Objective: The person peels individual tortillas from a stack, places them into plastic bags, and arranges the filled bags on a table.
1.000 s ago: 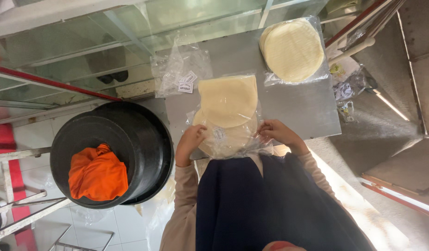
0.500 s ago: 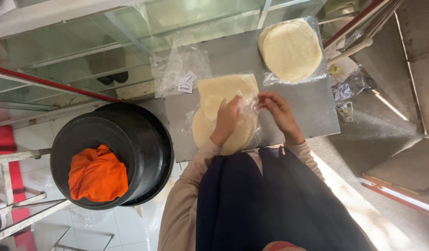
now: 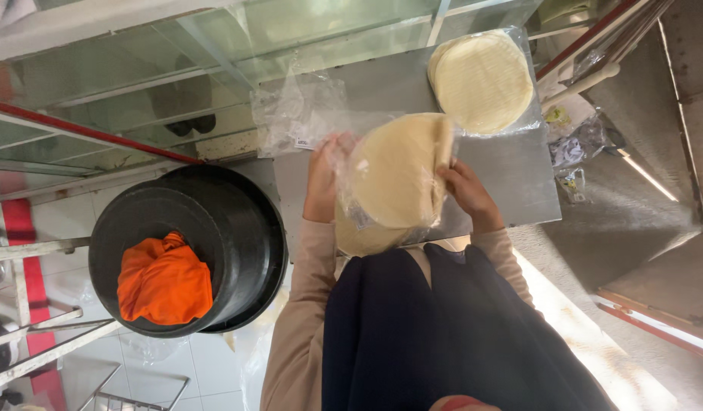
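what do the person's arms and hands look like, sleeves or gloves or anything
Both arms are covered by long, close-fitting beige sleeves that end at the wrists. The left hand and the right hand are bare: no gloves, and no rings, watch or bracelet can be made out. Over the body hangs a dark navy garment, sleeveless where it meets the arms.

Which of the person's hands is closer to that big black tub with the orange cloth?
Left. The left hand grips the bagged flatbreads on the side facing the black tub; the right hand holds their far side.
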